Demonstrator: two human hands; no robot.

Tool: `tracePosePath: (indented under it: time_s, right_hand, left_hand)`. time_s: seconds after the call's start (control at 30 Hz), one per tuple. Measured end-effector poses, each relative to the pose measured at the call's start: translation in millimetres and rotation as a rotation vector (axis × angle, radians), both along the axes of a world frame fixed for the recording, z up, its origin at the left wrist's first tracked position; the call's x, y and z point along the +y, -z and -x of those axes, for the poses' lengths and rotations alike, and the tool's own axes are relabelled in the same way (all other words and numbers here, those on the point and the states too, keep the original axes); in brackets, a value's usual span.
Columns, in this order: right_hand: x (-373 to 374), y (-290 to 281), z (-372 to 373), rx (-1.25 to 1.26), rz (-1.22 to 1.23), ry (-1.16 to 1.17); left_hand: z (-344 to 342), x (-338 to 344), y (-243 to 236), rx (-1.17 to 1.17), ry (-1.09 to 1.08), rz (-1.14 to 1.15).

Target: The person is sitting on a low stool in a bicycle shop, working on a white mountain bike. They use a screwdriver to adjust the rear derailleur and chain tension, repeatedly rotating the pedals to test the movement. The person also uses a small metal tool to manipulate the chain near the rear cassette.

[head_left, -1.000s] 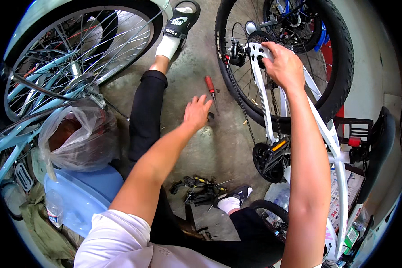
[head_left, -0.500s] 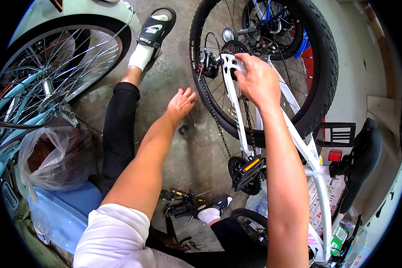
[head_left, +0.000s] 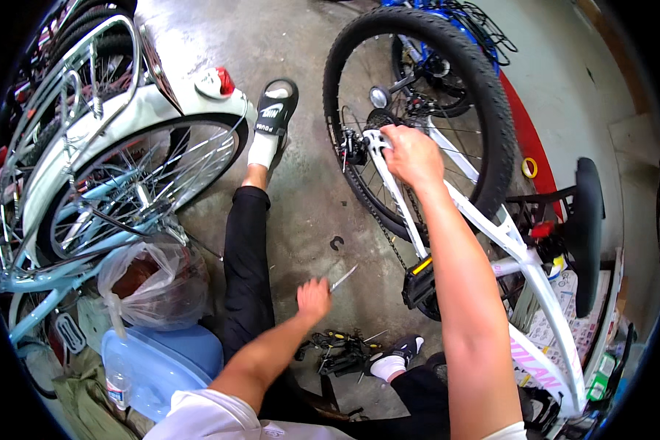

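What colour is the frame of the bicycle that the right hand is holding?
White; the frame under the right hand shows best in the head view.

Single head-worn fisheye view, looking steeply down from above seated legs onto concrete floor (head_left: 308, 198). Close range. White bicycle frame (head_left: 491, 220) right of centre; rear wheel (head_left: 484, 95) beyond it; edges bend toward rim.

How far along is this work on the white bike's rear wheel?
Done: the white bike sits with its rear wheel fitted and chain on. In hand: the right hand steadies the frame near the derailleur, while the left hand holds a screwdriver. Left: the tool is not yet at the derailleur.
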State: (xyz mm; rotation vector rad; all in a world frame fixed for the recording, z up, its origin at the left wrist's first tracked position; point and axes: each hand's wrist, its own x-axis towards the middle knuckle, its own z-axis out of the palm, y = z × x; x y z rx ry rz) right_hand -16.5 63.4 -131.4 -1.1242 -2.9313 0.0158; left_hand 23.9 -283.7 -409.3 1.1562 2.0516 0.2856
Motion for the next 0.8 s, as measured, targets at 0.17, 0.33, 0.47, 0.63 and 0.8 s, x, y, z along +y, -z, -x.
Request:
tracePosePath:
  time_s: [0.17,0.33,0.47,0.63,0.8]
  right_hand:
    - [-14.6,-12.7,-24.0,0.180,-0.053,-0.064]
    - [-119.2,-64.5,-94.6,0.515,-0.087,-0.162]
    - [-201.5,-123.3,-217.9,0.373,-0.218,-0.162]
    - [-209.0,-226.9,-362.5,0.036,-0.595,0.215]
    - [-196.4,-236.2,-396.9,-0.237,-0.330,0.533]
  left_hand:
    - [-39.0,-50.0,-44.9,-0.181,-0.135,-0.056]
    - [6.4,7.1,-127.5,-0.378,-0.193,-0.410]
    - [29.4,64.3,-216.0,-0.596,-0.156,-0.732]
    - [12.0,100.3,-246.7,-0.716,-0.073,-0.452]
    - [-42.4,102.5,-266.3,-0.437,-0.339,-0.425]
